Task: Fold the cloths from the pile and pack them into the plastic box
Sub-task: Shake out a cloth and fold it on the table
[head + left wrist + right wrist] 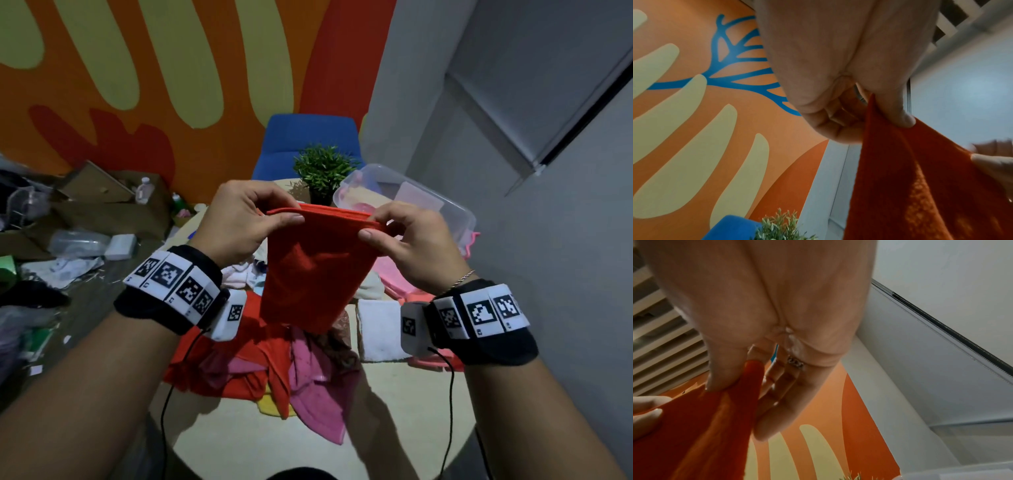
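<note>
I hold a red cloth (308, 270) up in the air above the table, doubled over so it hangs down. My left hand (245, 219) pinches its top left corner between thumb and fingers, and my right hand (407, 240) pinches the top right corner. The left wrist view shows the thumb on the red cloth (910, 178); the right wrist view shows the same pinch on the cloth (715, 426). Below lies the pile of cloths (274, 370) in red, pink and yellow. The clear plastic box (442, 205) stands at the back right with folded cloths inside.
A potted green plant (323, 171) stands beside the box, with a blue chair (308, 140) behind it. A white folded cloth (376, 329) and a pink lid (469, 243) lie on the round beige table (308, 445). Cardboard boxes and clutter cover the floor at left.
</note>
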